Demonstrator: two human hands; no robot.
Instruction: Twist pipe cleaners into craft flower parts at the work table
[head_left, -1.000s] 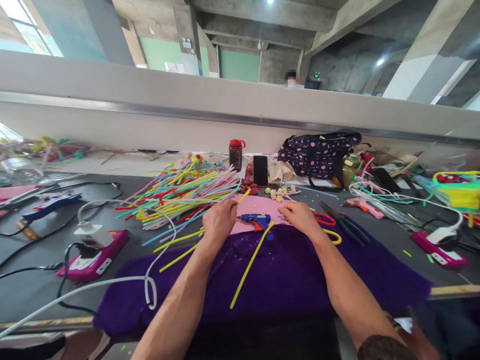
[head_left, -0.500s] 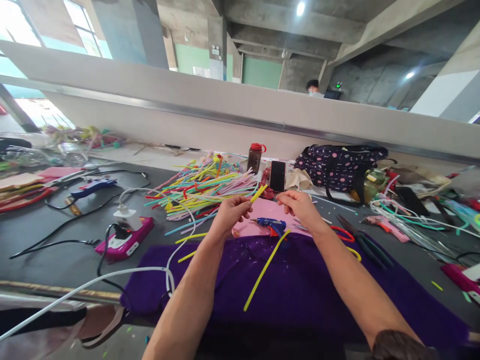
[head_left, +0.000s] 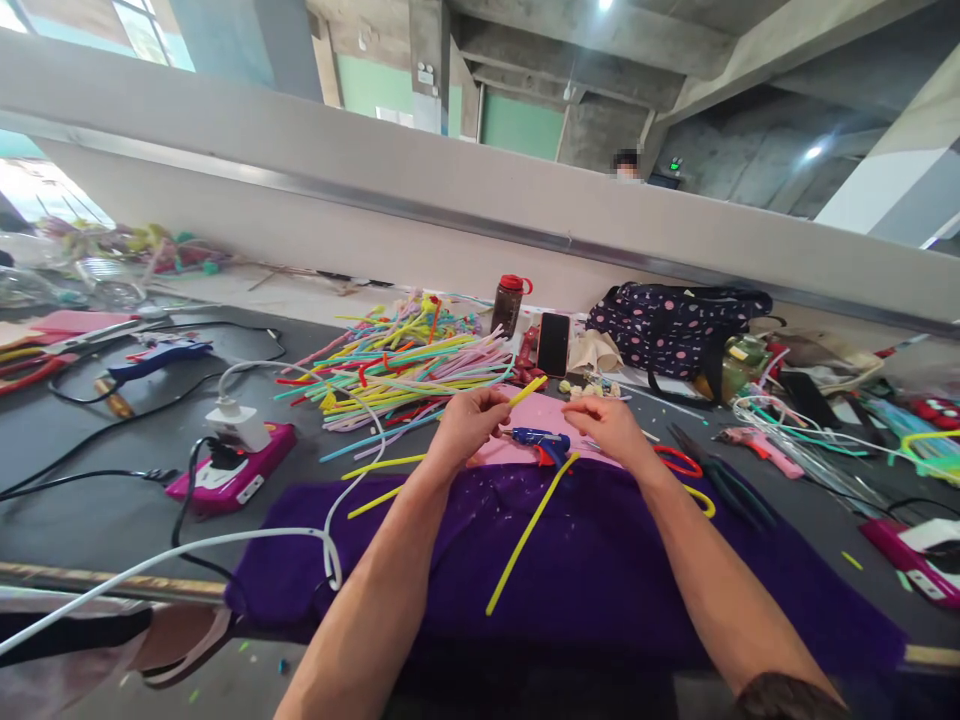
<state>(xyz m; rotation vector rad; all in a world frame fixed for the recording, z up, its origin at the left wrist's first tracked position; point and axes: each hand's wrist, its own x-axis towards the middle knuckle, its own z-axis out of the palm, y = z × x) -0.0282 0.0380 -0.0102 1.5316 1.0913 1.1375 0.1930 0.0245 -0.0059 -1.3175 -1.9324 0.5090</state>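
Note:
My left hand (head_left: 466,425) is closed around a short yellow pipe cleaner (head_left: 528,390), whose end sticks out up and to the right. My right hand (head_left: 611,427) hovers just right of it, fingers curled in a pinch; what they hold is too small to see. Both hands hang over a pink sheet (head_left: 555,415) with a blue glue gun (head_left: 536,441) on it. A long yellow pipe cleaner (head_left: 529,535) lies slantwise on the purple cloth (head_left: 600,560) in front of me.
A heap of coloured pipe cleaners (head_left: 397,375) lies left of my hands. Red-handled scissors (head_left: 679,462), pliers, a pink glue gun (head_left: 757,452), a dotted bag (head_left: 675,325), a phone (head_left: 553,344) and a bottle (head_left: 508,303) sit behind and right. Power strips (head_left: 232,470) and cables lie left.
Both hands rose off the pink sheet with the short yellow pipe cleaner, then sank slightly. The camera view swung left and tilted.

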